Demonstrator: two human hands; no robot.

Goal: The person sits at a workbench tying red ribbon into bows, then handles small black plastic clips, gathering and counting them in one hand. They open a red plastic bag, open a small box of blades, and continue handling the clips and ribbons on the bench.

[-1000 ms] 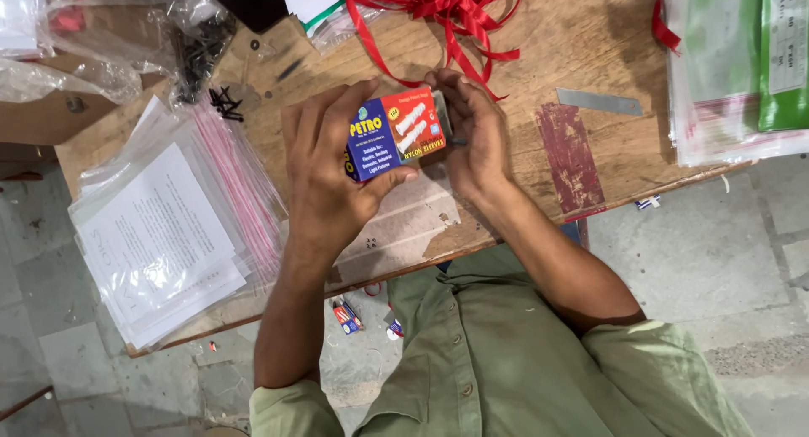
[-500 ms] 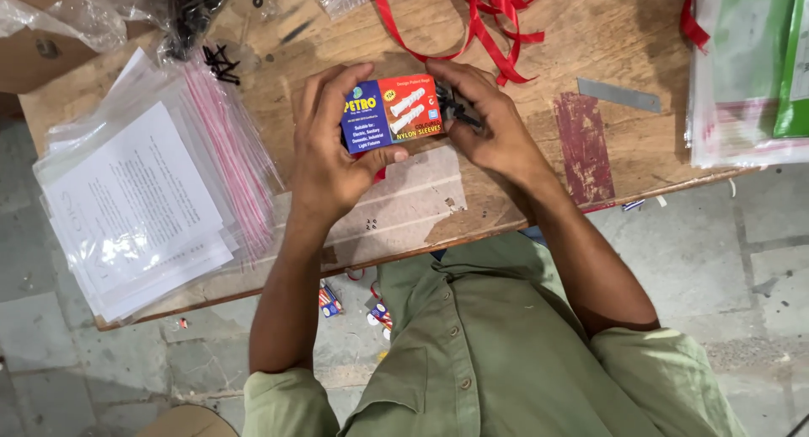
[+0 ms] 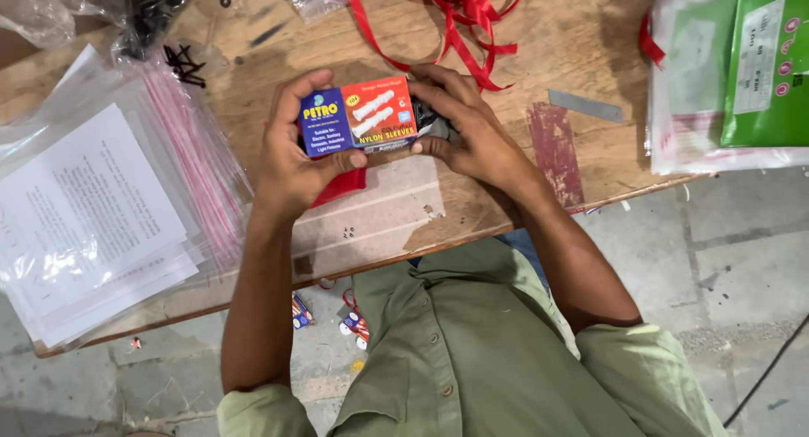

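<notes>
Head view, looking straight down: both hands hold a small blue and red cardboard box (image 3: 358, 117) above the middle of the wooden table (image 3: 581, 32). The left hand (image 3: 291, 155) is wrapped around the box's blue end, thumb lying along its near edge. The right hand (image 3: 468, 134) closes on the red end, where something dark shows at the opening; whether it is a flap or the contents cannot be told. To handle this well, the left hand should probably keep a firm, level grip so nothing spills, while the right fingers work only at the open end.

Left of the box lies a stack of clear plastic sleeves (image 3: 93, 218) holding printed sheets, with pink seal strips along one edge. Beyond the box, loose red ribbon (image 3: 455, 20) trails across the wood. Far left of the box, a clear bag (image 3: 143, 7) holds small black pieces, a few black screws (image 3: 181, 64) scattered beside it. Right of the box sit green packets (image 3: 763, 66) in clear wrapping.
</notes>
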